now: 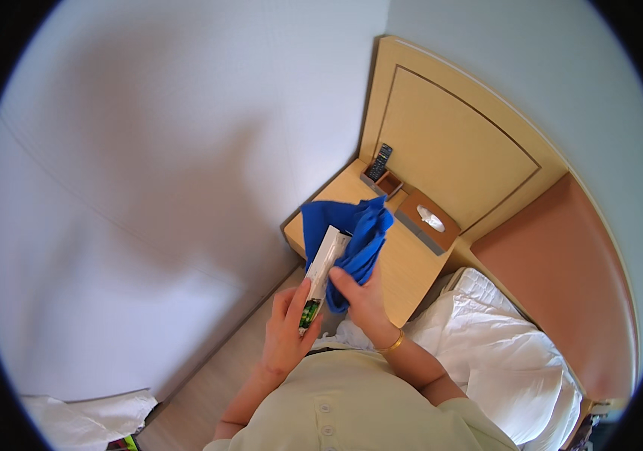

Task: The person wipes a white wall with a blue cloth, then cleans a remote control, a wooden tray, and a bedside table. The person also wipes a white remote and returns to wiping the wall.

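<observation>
My left hand (287, 332) grips the lower end of a slim white box (326, 256) with a green printed part near my fingers. The box is held tilted, its top end pointing up and to the right. My right hand (367, 301) holds a bunched blue cloth (363, 242), thumb in front at the box's right edge. Part of the cloth spreads behind the box, and its folds cover most of my right fingers. Both hands are in front of my torso, near the bedside table (411, 270).
On the table stand a brown tissue box (428, 220) and a small organizer (390, 185) holding a black remote control (379, 162). A bed with white bedding (501, 361) is at the right, beside a padded headboard (563, 287). A white wall (146, 197) rises at the left.
</observation>
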Motion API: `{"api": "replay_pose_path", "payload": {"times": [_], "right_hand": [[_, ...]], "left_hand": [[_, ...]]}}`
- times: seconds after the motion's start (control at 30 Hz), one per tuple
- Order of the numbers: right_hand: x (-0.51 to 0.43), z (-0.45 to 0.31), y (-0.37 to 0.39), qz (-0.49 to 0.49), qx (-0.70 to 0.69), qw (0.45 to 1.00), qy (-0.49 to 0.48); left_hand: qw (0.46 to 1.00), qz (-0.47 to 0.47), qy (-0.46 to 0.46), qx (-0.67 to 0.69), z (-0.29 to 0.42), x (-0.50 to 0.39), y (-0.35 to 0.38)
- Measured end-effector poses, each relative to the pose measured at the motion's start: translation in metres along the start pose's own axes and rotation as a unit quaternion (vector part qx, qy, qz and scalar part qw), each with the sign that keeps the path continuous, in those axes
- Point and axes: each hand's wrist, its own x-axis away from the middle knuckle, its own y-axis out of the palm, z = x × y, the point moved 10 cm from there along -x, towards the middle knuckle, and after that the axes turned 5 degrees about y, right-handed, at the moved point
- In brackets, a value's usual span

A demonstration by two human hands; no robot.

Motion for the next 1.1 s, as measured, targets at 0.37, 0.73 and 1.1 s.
{"api": "replay_pose_path", "payload": {"times": [0.37, 0.73, 1.1], "right_hand": [[0.002, -0.028, -0.024, 0.084, -0.080, 0.993, -0.030], [0.001, -0.031, -0.060, 0.080, -0.299, 0.951, 0.026], [0.008, -0.018, -0.046, 0.033, -0.289, 0.956, 0.046]], "left_hand": [[0.996, -0.070, 0.037, 0.039, 0.011, -0.025, 0.035], [0.977, -0.110, 0.033, 0.180, 0.021, -0.034, 0.055], [0.984, -0.080, -0.012, 0.157, 0.012, -0.042, 0.053]]}}
